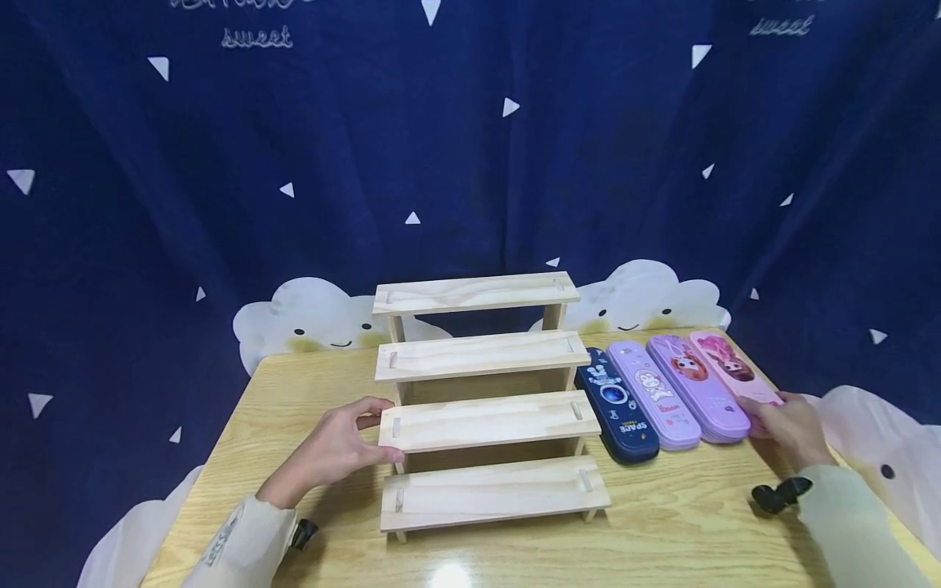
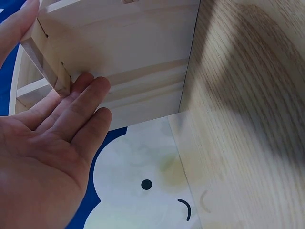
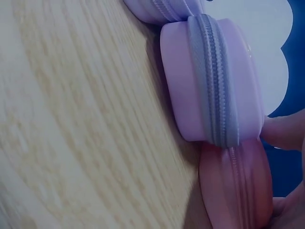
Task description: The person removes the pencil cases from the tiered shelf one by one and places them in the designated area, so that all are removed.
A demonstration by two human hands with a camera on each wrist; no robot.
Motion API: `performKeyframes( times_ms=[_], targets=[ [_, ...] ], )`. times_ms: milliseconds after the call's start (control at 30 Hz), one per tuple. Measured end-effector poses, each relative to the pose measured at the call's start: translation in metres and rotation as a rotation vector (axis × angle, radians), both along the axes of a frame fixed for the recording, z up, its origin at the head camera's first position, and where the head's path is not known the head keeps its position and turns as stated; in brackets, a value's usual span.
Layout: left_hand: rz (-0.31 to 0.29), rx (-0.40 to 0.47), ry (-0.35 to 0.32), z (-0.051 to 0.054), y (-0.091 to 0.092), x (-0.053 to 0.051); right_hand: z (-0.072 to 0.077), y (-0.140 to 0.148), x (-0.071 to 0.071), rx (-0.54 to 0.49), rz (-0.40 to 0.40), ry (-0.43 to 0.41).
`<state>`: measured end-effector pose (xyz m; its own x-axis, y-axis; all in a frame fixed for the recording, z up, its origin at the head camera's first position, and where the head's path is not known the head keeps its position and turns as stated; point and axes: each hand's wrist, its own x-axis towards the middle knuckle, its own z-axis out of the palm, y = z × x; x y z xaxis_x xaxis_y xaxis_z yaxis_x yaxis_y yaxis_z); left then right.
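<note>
A stepped wooden shelf rack (image 1: 488, 420) with several pale boards stands on the table. At its left end my left hand (image 1: 338, 445) holds the edge of a middle board, thumb at the front and fingers behind; the left wrist view shows the fingers (image 2: 86, 109) beside the board's end. On the right, my right hand (image 1: 794, 429) grips the near end of a pink pencil case (image 1: 735, 371), which lies rightmost in a row. Next to it lies a purple pencil case (image 1: 698, 392), its zipper side facing the right wrist camera.
A lilac pencil case (image 1: 654, 396) and a navy space-themed one (image 1: 621, 412) continue the row, the navy one close against the rack's right side. Behind the wooden table (image 1: 294, 408) hangs a dark blue curtain (image 1: 470, 147) with white triangles and clouds.
</note>
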<state>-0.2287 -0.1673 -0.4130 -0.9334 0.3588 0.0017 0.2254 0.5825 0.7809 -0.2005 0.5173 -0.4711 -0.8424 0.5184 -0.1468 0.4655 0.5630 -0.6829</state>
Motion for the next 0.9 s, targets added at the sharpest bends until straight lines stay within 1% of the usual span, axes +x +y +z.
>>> performKeyframes(
  times_ms=[67,233,333,433,467,533,633,700,800,900],
  targets=[
    [0.002,0.003,0.002,0.000,0.000,0.000,0.000,-0.003,-0.001,-0.008,-0.008,0.015],
    [0.021,0.022,-0.005,-0.002,0.000,0.001,0.009,-0.015,-0.005,0.080,-0.024,0.047],
    [0.021,0.004,0.012,-0.003,-0.002,0.004,0.018,-0.028,-0.009,0.149,0.006,0.077],
    [-0.002,-0.027,0.081,0.002,-0.005,0.005,0.030,-0.043,-0.012,0.199,0.076,0.134],
    [0.000,-0.043,0.114,0.006,-0.006,0.005,0.035,-0.049,-0.013,0.213,0.105,0.148],
    [0.023,-0.087,0.201,0.016,-0.008,0.005,0.047,-0.063,-0.014,0.229,0.166,0.178],
    [0.098,-0.159,0.331,0.035,-0.008,0.001,0.067,-0.087,-0.015,0.236,0.259,0.247],
    [0.140,-0.200,0.396,0.048,-0.006,-0.003,0.079,-0.104,-0.017,0.234,0.320,0.313],
    [0.162,-0.247,0.457,0.065,0.002,-0.008,0.098,-0.131,-0.020,0.253,0.397,0.393],
    [0.154,-0.291,0.491,0.078,0.013,-0.014,0.114,-0.156,-0.024,0.287,0.469,0.441]
  ],
)
